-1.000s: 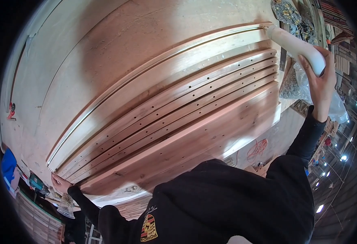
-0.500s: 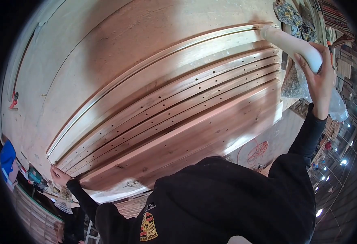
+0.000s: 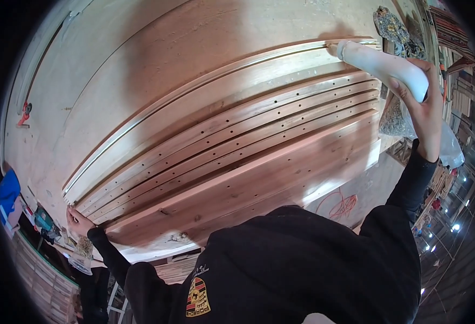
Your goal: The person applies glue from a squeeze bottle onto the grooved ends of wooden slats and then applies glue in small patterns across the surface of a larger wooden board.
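My right hand [image 3: 418,97] is wrapped round a white plastic squeeze bottle [image 3: 380,65], probably a glue bottle, tilted with its narrow tip toward the left. That tip is at the right end of a long grooved wooden strip [image 3: 216,81], the farthest one. At the strips' left ends, my left hand [image 3: 79,221] has its fingers curled against the wood; its exact grip is partly hidden. Several long wooden strips with drilled holes [image 3: 226,131] lie side by side nearer to me. In front of them is a wide reddish plank [image 3: 237,189].
Beneath the wood is a large pale worktable [image 3: 113,102]. Plastic bags of small hardware [image 3: 393,116] stand at the right edge. A red clamp [image 3: 25,115] is at far left, a green power tool [image 3: 44,220] at lower left. Orange cord [image 3: 337,205] lies beyond the plank's right part.
The bottle's tip has moved a little left along the grooved strip, away from its right end. My left hand stays at the left ends. The whole view has shifted slightly.
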